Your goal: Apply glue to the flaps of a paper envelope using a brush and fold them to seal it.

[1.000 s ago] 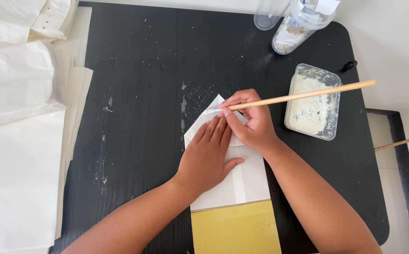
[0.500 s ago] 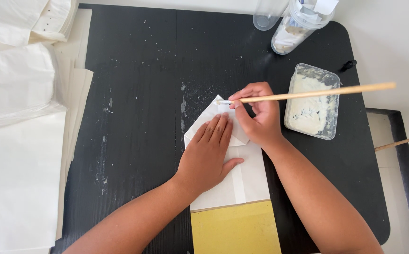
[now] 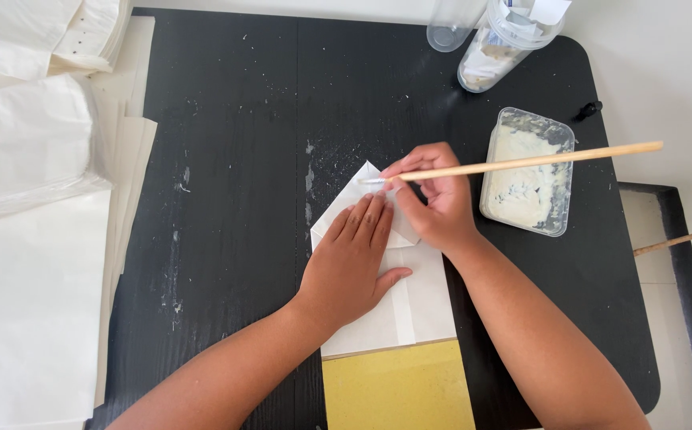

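A white folded paper (image 3: 422, 306) with a pointed top lies on the black table (image 3: 234, 199). My left hand (image 3: 354, 259) lies flat on it, fingers together, pressing it down. My right hand (image 3: 433, 199) grips a long wooden stick (image 3: 537, 160) near its front end. The stick's pale, paste-covered tip rests on the paper's top fold, and its shaft reaches right over a clear plastic tub of white paste (image 3: 527, 171).
A yellow sheet (image 3: 398, 390) lies under the paper's near end. Stacks of white paper (image 3: 27, 159) cover the left side. A clear jar (image 3: 505, 40) and a clear cup (image 3: 449, 24) stand at the back. Another wooden stick (image 3: 680, 239) lies at the right edge.
My right hand has shifted the stick: its far end swung up and right, and the tip moved along the paper's top fold. My left hand stayed put.
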